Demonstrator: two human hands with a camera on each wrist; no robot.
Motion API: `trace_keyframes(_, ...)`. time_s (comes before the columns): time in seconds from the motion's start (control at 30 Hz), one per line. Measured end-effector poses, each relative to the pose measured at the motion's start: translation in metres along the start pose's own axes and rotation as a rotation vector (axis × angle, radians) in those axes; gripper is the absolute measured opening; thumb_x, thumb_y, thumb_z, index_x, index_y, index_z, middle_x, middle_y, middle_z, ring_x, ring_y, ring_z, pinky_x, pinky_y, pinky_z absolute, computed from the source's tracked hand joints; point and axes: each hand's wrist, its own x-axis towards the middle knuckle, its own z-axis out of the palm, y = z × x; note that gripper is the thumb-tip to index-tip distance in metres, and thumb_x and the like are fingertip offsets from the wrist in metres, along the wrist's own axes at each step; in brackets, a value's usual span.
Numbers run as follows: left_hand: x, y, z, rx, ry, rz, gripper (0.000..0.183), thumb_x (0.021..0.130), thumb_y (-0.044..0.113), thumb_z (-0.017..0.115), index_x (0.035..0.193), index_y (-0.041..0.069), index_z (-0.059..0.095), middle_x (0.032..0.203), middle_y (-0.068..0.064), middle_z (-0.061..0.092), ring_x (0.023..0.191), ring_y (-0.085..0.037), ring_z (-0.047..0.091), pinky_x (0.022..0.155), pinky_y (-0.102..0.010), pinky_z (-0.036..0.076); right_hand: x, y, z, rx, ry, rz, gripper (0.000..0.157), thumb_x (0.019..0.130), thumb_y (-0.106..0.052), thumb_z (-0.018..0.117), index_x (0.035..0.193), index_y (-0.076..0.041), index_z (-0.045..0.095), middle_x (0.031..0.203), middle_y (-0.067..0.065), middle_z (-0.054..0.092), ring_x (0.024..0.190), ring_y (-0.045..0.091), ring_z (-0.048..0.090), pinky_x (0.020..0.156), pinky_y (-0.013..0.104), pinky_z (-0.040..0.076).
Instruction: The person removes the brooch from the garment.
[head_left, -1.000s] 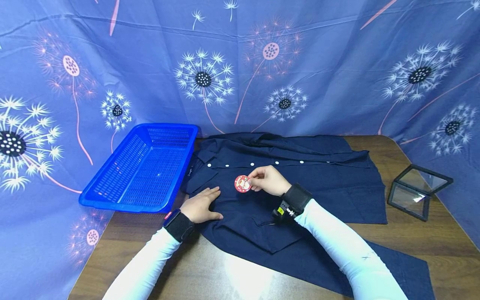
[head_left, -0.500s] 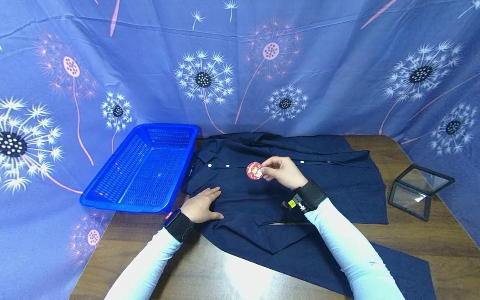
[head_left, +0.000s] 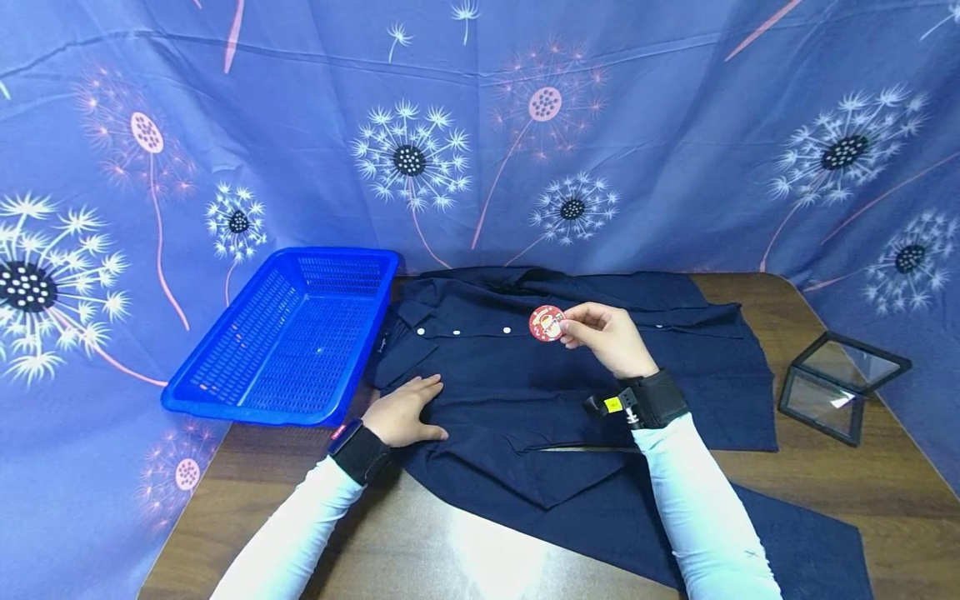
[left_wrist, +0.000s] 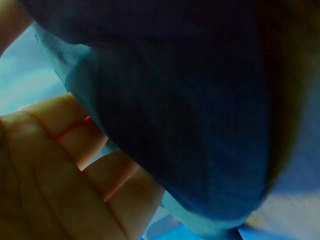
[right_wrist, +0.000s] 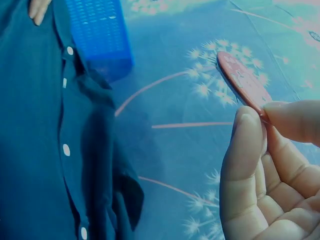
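Observation:
A dark navy shirt [head_left: 487,375] with white buttons lies spread over the table in the head view. Above its button row, my right hand [head_left: 611,337] pinches a round red badge [head_left: 547,323] between thumb and fingers. The badge bears a white printed figure, and its thin edge shows in the right wrist view, where the fingertips hold its lower end. On the collar side of the shirt rests my left hand [head_left: 405,412], fingers extended over the cloth. The left wrist view is dark; the palm and fingers [left_wrist: 122,185] lie beside a fold of dark cloth.
A blue plastic basket [head_left: 348,367] stands left of the shirt, close to the collar. At the right end of the wooden table [head_left: 907,483] stands a hinged black-framed clear case [head_left: 825,404], unfolded. Dandelion-print cloth [head_left: 660,183] hangs behind the table.
My right hand has moved right and toward the back, carrying the badge from the middle of the shirt to the button row. My left hand has stayed in place.

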Motion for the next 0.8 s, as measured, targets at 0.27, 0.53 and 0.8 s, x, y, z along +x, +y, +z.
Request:
trace_keyframes(0.27,0.001,0.0,0.0,-0.011,0.002,0.0,0.083,0.077,0.044,0.079,0.142,0.002,0.049,0.154,-0.011,0.042,0.144,-0.036,0.036,0.117,-0.046,0.031,-0.003,0.002,-0.005,0.03,0.045,-0.011,0.023,0.092,-0.005,0.065,0.106,0.013,0.062,0.082,-0.009,0.07,0.071,0.007,0.069,0.068,0.023,0.058)
trace_keyframes(0.53,0.003,0.002,0.0,-0.029,-0.009,-0.023,0.081,0.077,0.043,0.079,0.142,0.003,0.05,0.154,-0.011,0.042,0.144,-0.035,0.035,0.117,-0.047,0.031,-0.005,0.006,0.002,0.063,0.064,-0.01,0.023,0.092,-0.002,0.064,0.105,0.017,0.059,0.08,-0.01,0.071,0.069,0.005,0.068,0.066,0.022,0.058)
trace_keyframes(0.8,0.005,0.008,-0.003,-0.06,0.033,-0.06,0.073,0.082,0.044,0.074,0.139,0.002,0.053,0.148,-0.014,0.049,0.141,-0.031,0.042,0.115,-0.046,0.034,-0.005,0.006,0.006,0.023,0.079,-0.027,0.024,0.091,0.0,0.063,0.105,0.019,0.06,0.079,-0.012,0.069,0.069,0.004,0.068,0.066,0.02,0.057)
